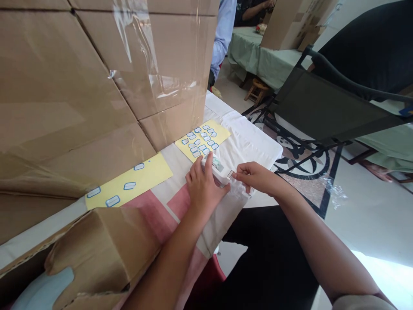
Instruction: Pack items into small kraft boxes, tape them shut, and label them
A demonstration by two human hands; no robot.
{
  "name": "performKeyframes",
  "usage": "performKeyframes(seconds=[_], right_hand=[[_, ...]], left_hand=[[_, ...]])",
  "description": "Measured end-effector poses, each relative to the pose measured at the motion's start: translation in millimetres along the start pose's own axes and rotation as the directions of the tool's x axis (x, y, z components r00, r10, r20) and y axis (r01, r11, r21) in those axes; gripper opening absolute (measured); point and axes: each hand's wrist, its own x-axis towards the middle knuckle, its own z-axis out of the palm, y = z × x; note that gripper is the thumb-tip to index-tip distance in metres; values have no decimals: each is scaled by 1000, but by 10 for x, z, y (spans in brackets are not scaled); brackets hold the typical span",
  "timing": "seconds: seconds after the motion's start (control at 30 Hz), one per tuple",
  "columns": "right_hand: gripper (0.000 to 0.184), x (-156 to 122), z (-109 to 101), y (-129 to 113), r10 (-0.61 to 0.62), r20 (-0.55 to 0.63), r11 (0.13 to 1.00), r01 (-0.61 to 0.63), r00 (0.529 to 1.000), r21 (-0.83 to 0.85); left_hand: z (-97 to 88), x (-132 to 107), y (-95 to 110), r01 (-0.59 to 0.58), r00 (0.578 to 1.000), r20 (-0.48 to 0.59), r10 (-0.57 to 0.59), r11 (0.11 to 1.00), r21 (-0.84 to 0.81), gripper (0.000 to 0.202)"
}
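A small white plastic device [222, 175] with a greenish panel on top lies at the table's edge. My left hand [204, 183] is closed around it, thumb on the near side and fingers over the far side. At the device's right end, my right hand [253, 175] has its thumb and forefinger pinched together, by a small brownish part. Whether the pinch holds that part or something else is hidden. Just beyond the device lies a yellow sheet [222, 133] bearing several white labels with blue outlines. A second yellow sheet [158, 170], with fewer such labels, lies farther left.
Stacked cardboard boxes [106, 86] wrapped in clear film wall off the left. An open carton [109, 254] stands at the near left on the cloth-covered table [254, 146]. A dark folding chair [325, 99] stands right; a person's blue sleeve [222, 36] shows behind the boxes.
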Motion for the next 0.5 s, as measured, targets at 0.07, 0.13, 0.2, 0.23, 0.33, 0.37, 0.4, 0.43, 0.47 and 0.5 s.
performKeyframes(seconds=[0.07,0.13,0.2,0.23,0.33,0.37,0.4,0.43,0.47,0.5], right_hand=[[46,3,-3,1,-17,1,1000,17,1000,-14],[43,-1,-12,-3,-28,0,999,28,1000,-33],[41,-7,-28,-9,-32,7,999,32,999,-32],[40,-10,-37,-10,-32,16,999,32,999,-18],[35,-13,-60,-4,-35,70,999,31,997,44],[34,-11,-65,0,-34,90,998,29,995,60],[33,-9,-67,4,-32,106,997,24,994,72],[32,-5,-66,7,-28,117,997,19,993,78],[32,1,-64,11,-25,123,997,15,992,81],[31,8,-61,15,-23,127,996,12,992,83]], left_hand=[[0,0,0,0,1000,2,0,1000,3,106],[-2,-2,0,4,1000,3,-4,1000,4,106],[-5,-6,-1,2,1000,3,-2,1000,3,106],[-6,-8,-3,-1,1000,2,1,1000,1,106],[-5,-11,-9,-6,1000,-1,6,1000,-5,106],[-3,-11,-10,-7,1000,-3,7,1000,-6,106],[-2,-11,-10,-9,1000,-5,9,1000,-6,106],[0,-10,-9,-10,1000,-8,10,1000,-7,105],[0,-9,-8,-11,1000,-11,11,1000,-7,105],[1,-9,-6,-10,1000,-13,10,1000,-8,105]])
